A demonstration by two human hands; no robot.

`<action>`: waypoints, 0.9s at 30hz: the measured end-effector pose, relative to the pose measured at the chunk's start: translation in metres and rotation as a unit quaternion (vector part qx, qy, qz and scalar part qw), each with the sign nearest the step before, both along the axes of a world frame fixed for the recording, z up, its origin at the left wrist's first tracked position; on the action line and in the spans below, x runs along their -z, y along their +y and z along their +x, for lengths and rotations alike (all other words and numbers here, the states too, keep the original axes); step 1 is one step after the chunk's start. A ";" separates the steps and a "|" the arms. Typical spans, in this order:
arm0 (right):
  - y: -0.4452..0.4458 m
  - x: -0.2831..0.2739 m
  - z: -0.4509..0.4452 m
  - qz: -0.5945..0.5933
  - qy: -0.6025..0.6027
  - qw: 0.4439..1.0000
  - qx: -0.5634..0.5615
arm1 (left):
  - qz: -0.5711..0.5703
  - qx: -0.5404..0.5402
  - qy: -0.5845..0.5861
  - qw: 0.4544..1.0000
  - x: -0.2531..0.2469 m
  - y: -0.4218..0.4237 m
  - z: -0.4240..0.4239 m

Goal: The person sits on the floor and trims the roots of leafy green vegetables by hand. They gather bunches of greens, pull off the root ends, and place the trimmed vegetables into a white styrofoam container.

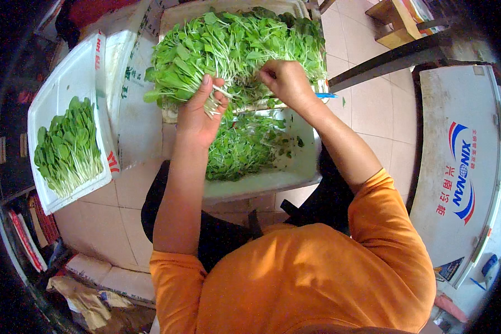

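A small bunch of leafy greens [188, 77] with pale stems is gripped in my left hand [203, 110], the stem ends poking out past the thumb. My right hand [287, 85] hangs at the front edge of a big heap of the same greens [250, 41], its fingers curled together. Whether anything is pinched in them is hidden. The heap fills a wide tray [234, 5] before me. Below my hands stands a white foam box [271, 183] with loose leaves and thin stems [242, 146] inside.
At left, a white foam box [62, 89] holds neatly lined-up greens [71, 146]. A blue pen-like object [326, 95] lies at the tray's right edge. A white chest freezer [451, 104] bearing writing stands at right, near a dark curved bar [384, 60] and a wooden stool [394, 25].
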State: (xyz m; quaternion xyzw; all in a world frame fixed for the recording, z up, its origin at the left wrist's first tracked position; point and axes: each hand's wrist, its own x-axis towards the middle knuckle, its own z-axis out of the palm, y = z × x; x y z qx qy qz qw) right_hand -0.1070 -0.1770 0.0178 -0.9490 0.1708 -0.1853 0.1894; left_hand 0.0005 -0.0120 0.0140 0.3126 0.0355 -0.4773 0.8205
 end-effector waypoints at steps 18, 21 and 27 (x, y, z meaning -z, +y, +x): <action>0.047 -0.013 -0.004 0.451 -0.098 0.887 -0.006 | 0.067 0.038 -0.012 0.997 0.010 -0.007 -0.013; 0.053 0.001 -0.002 0.403 -0.104 0.908 -0.051 | 0.044 0.031 -0.025 0.998 0.012 -0.008 -0.017; 0.033 -0.013 -0.006 0.269 0.026 0.963 -0.012 | 0.076 0.014 0.000 0.997 0.012 -0.005 -0.012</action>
